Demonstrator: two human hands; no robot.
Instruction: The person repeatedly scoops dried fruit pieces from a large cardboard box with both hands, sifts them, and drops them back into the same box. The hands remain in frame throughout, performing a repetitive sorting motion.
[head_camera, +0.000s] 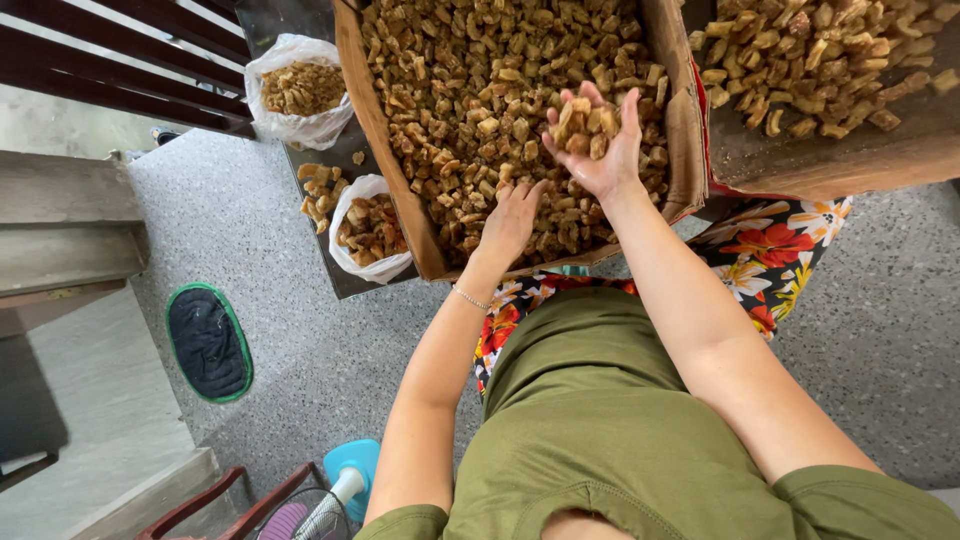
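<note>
A big cardboard box (372, 120) in front of me is filled with small brown dried pieces (460, 90). My right hand (597, 150) is raised palm-up over the box, cupping a handful of those pieces. My left hand (510, 220) reaches palm-down into the heap near the box's front edge, fingers spread among the pieces. A thin bracelet (470, 297) is on my left wrist. I wear an olive green top.
A second cardboard box (830, 170) of lighter pieces stands at the right. Two white plastic bags (300, 90) (368, 235) with more pieces rest on a dark tray at the left. A floral cloth (770, 260), a green-edged mat (208, 342), a step and a fan base (350, 470) are nearby.
</note>
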